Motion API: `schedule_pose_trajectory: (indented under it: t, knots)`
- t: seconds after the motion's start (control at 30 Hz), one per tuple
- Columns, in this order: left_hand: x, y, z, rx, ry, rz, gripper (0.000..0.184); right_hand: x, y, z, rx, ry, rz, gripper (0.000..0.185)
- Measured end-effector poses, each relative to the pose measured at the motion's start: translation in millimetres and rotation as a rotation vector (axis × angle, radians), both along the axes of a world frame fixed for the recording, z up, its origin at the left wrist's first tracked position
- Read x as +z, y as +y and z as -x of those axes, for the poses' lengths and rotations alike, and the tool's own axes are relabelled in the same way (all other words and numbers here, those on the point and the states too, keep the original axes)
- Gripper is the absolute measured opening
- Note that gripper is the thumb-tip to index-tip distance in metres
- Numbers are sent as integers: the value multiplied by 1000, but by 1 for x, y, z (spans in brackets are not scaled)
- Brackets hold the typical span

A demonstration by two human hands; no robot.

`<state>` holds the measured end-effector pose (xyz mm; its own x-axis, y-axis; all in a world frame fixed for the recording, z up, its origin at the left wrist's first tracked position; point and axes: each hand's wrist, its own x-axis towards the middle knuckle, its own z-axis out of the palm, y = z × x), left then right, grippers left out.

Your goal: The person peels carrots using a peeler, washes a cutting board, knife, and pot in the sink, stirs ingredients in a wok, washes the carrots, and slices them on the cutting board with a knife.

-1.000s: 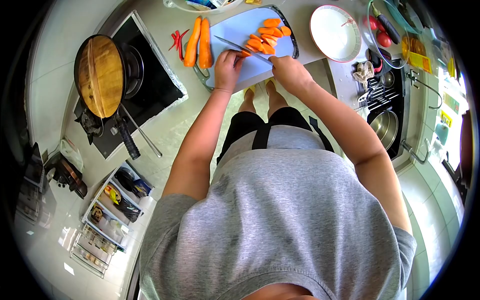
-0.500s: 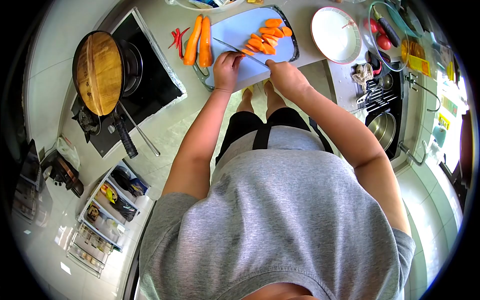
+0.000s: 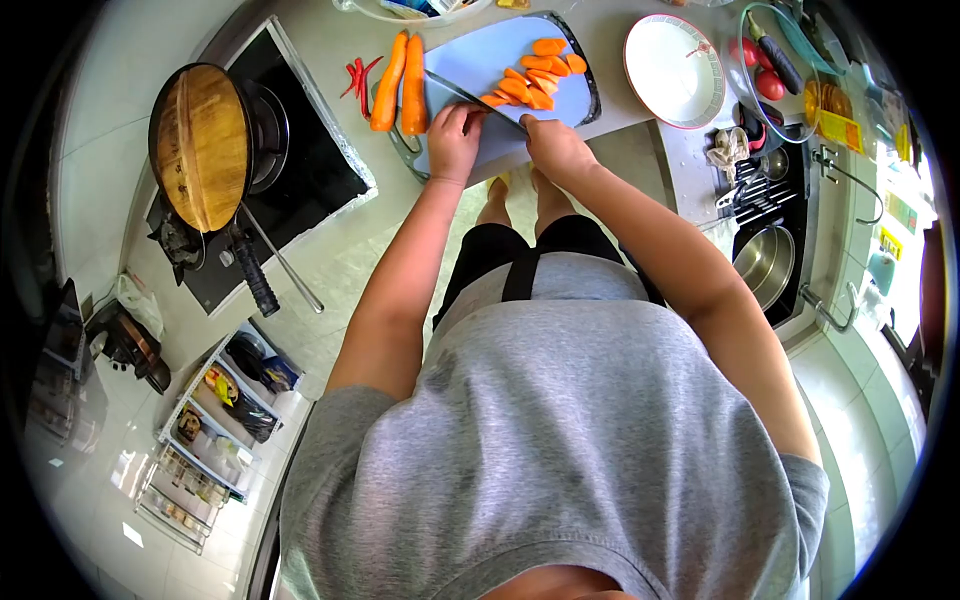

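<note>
My right hand [image 3: 556,148] is closed around the handle of a kitchen knife [image 3: 468,95]. Its blade points up and left across the blue cutting board [image 3: 465,50]. Just left of the blade, my left hand [image 3: 455,145] has its fingers curled on the board around a carrot end, which the fingers mostly hide. Cut carrot pieces [image 3: 541,76] lie in a loose group beyond the blade, on the board's right half. Two whole peeled carrots [image 3: 413,90] lie side by side at the board's left edge, close to my left hand.
Red chilies [image 3: 360,82] lie left of the carrots. A lidded wok [image 3: 202,145] sits on the stove at left, its handle towards me. Right of the board stand a white bowl [image 3: 672,75] and a glass bowl with an eggplant [image 3: 776,62] and tomatoes. The sink holds a metal pot [image 3: 765,262].
My right hand has shifted slightly left and down with the knife, bringing the handle end nearer my left hand. My left hand stays nearly in place.
</note>
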<state>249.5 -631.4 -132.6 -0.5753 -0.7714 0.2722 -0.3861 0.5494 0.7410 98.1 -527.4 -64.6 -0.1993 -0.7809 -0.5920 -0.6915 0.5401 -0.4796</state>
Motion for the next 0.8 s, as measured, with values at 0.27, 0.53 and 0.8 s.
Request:
schedule_pose_trajectory:
  t: [0.27,0.53,0.8]
  knots:
    - [3,6,7,73,-89,-80,25,0,3,5,-108,-43,108,25]
    - [40,14,-27,181,201,-405,25,44,60,-6,-300,52,217,40]
    - [51,28,-14,157,384,-1389,21,71,182,-20,-606,472,431,61]
